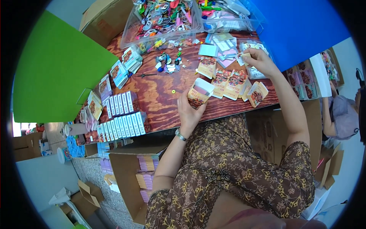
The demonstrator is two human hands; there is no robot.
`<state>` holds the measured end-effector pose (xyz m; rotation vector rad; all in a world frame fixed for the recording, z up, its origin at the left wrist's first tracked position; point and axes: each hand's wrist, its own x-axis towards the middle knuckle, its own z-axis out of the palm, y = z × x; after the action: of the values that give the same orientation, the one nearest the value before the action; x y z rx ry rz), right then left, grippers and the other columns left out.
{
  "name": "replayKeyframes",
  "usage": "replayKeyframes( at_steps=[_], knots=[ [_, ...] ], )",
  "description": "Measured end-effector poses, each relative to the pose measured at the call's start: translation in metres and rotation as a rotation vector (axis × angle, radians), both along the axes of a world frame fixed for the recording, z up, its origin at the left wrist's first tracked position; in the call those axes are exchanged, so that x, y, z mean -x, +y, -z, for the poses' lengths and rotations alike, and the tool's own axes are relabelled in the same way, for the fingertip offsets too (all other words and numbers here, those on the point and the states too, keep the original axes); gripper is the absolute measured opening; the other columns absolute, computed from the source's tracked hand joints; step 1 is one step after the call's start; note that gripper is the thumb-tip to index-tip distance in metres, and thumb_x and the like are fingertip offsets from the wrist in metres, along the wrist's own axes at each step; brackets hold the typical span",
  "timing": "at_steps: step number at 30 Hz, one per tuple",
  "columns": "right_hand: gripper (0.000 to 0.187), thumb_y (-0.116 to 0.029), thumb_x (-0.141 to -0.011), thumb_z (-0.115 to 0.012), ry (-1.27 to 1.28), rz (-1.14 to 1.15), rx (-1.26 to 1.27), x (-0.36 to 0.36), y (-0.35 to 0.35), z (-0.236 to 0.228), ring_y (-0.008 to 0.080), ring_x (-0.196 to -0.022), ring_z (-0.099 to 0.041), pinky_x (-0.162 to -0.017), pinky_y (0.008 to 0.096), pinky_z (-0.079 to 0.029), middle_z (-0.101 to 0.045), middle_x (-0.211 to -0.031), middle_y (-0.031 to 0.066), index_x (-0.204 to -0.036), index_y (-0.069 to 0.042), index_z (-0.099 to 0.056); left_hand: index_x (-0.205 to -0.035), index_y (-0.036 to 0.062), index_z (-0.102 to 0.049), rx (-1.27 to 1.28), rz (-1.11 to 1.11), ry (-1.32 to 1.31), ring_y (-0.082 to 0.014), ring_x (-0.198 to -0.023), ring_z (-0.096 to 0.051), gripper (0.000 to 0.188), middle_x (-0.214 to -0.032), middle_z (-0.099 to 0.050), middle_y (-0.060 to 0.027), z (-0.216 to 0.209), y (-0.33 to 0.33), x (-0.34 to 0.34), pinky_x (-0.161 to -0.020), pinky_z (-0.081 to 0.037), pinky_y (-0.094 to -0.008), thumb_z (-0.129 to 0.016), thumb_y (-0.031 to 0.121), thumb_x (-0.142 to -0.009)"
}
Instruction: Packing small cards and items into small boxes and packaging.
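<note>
My left hand [188, 114] grips a small orange and cream printed carton [198, 100] above the table's front edge. Its top flap stands up, and something pinkish shows inside the mouth. Further right and higher, my right hand [261, 63] pinches a small pale piece [240, 58], too small to name, over a clear packet. Between the hands lie several flat cartons [235, 82] of the same print, overlapping one another. Another carton [207, 66] rests behind them, beside a spread of pastel cards [225, 44].
Clear bins [131, 36] of colourful small accessories stand at the back. Rows of upright boxes [122, 126] and card stacks line the left side. Green [57, 72] and blue [301, 26] panels flank the wood-patterned table [160, 118]. Another person's arm [326, 110] shows at far right.
</note>
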<state>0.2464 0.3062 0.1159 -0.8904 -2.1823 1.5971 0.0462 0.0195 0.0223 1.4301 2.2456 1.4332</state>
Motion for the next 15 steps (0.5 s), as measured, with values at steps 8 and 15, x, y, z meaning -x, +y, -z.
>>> replayKeyframes(
  at_steps=[8,15],
  knots=[
    [0.026,-0.022,-0.097,-0.069,0.056,-0.118,0.092,0.034,-0.034,-0.014,0.0034,-0.077,-0.06,-0.064,0.0233,-0.048,-0.065,-0.087,-0.0016,-0.113,-0.001,-0.067,-0.133,0.0015,-0.049,0.009,-0.013,0.021,-0.0355,-0.107,-0.059,0.076,-0.116,-0.059,-0.0179,0.0,0.0,0.002,-0.09,-0.049,-0.0446,-0.088,0.019,-0.069],
    [0.026,-0.012,-0.093,-0.07,-0.041,0.031,-0.918,-0.006,0.006,0.004,0.022,-0.085,-0.07,-0.074,0.0329,-0.054,-0.072,-0.098,0.0096,-0.118,-0.006,-0.067,-0.136,-0.0022,-0.046,0.004,-0.018,-0.003,-0.0386,-0.11,-0.053,0.079,-0.119,-0.057,-0.021,0.007,-0.007,0.006,-0.093,-0.045,-0.0477,-0.087,0.019,-0.072]
  ],
)
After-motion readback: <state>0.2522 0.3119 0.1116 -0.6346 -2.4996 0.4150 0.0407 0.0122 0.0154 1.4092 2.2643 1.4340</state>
